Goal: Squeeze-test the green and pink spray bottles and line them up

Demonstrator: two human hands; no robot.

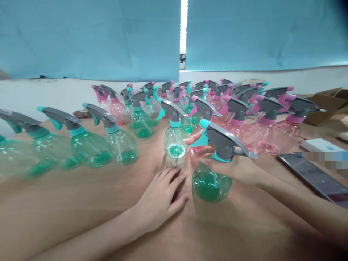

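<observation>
My right hand (236, 165) is wrapped round the neck of a green spray bottle (210, 183) with a grey head and teal trigger, one finger on the trigger. The bottle stands on the wooden table (81, 203) just in front of me. My left hand (163, 197) lies flat on the table to the bottle's left, fingers stretched out, holding nothing. Right behind its fingertips stands another green spray bottle (174, 139).
Several green spray bottles (92, 145) line the left and middle of the table. Several pink spray bottles (261, 130) crowd the right rear. A phone (312, 177) and a white box (322, 145) lie at right, a cardboard box (326, 105) behind them.
</observation>
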